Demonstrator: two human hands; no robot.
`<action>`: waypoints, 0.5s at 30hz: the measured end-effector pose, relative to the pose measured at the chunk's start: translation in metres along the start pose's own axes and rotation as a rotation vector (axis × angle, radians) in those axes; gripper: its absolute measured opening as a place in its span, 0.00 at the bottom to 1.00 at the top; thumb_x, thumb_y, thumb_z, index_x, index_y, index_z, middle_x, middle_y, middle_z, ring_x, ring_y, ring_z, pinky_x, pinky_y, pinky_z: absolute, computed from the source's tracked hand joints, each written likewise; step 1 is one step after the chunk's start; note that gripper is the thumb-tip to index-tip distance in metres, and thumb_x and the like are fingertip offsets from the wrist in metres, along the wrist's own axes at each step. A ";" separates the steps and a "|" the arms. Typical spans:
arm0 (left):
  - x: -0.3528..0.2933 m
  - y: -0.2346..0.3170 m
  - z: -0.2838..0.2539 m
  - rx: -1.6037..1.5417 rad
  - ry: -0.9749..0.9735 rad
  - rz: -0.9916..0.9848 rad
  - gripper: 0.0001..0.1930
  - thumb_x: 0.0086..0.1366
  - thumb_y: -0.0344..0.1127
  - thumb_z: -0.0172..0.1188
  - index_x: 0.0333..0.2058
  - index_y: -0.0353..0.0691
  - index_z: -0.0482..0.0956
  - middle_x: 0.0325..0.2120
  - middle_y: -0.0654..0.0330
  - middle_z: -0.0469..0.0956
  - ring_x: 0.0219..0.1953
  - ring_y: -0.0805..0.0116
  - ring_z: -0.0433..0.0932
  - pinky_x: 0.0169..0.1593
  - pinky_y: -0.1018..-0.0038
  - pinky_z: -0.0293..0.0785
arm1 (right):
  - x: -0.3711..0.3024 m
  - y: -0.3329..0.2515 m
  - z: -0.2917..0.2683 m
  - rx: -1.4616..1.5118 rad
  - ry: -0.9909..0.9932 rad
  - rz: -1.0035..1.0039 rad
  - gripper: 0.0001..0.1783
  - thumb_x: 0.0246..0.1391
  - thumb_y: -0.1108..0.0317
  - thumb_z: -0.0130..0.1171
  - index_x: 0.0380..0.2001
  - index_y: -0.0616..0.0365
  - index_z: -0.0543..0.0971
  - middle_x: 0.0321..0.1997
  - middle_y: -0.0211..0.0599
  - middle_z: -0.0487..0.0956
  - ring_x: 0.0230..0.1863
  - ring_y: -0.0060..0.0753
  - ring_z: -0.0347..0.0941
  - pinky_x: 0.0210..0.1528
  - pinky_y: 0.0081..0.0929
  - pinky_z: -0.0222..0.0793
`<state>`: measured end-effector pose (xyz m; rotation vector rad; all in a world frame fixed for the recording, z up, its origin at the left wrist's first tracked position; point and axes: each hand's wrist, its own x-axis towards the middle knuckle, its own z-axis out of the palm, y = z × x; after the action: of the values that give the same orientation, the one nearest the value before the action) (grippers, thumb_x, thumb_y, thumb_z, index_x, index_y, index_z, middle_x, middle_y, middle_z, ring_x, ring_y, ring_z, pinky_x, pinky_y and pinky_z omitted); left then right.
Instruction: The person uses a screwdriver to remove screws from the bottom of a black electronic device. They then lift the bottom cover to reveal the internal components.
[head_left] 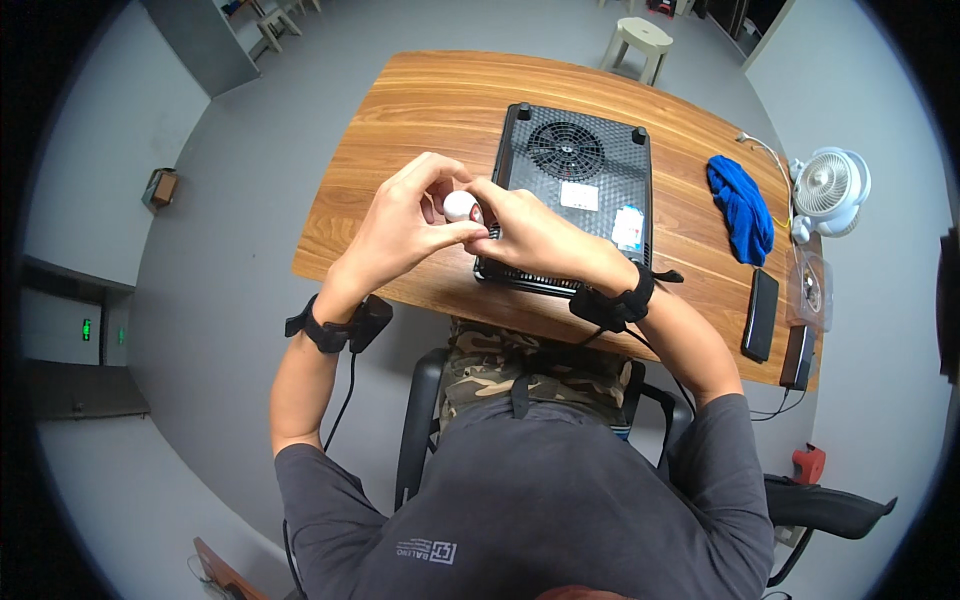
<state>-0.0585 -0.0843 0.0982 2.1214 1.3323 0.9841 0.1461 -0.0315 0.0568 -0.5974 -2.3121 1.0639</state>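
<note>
Over the front left edge of a black appliance (615, 182), my two hands meet around a small white rounded object (459, 206). It has a dark patch edged in red, and the fingers cover much of it, so its kind cannot be made out. My left hand (405, 222) curls around its left side, thumb and fingers closed. From the right, my right hand (535, 235) pinches the patterned side. The appliance lies underside up on the table, showing a round fan grille (566, 150), small feet and two stickers.
The wooden table (385, 120) also carries a blue cloth (741, 208), a black phone (761, 315), a clear plastic box (810, 288) and a black block with cables (798, 357). A white fan (826, 192) stands at its right edge. Beyond the far edge is a stool (640, 38).
</note>
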 end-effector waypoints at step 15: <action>0.004 0.002 -0.004 -0.009 -0.047 -0.047 0.19 0.55 0.30 0.77 0.44 0.35 0.82 0.35 0.62 0.77 0.31 0.76 0.75 0.36 0.79 0.74 | -0.002 0.001 -0.006 0.059 -0.024 0.006 0.23 0.53 0.70 0.70 0.47 0.66 0.71 0.38 0.53 0.80 0.43 0.56 0.79 0.44 0.47 0.74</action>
<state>-0.0591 -0.0819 0.1032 2.0843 1.3460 0.9145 0.1513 -0.0286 0.0594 -0.5718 -2.2917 1.1443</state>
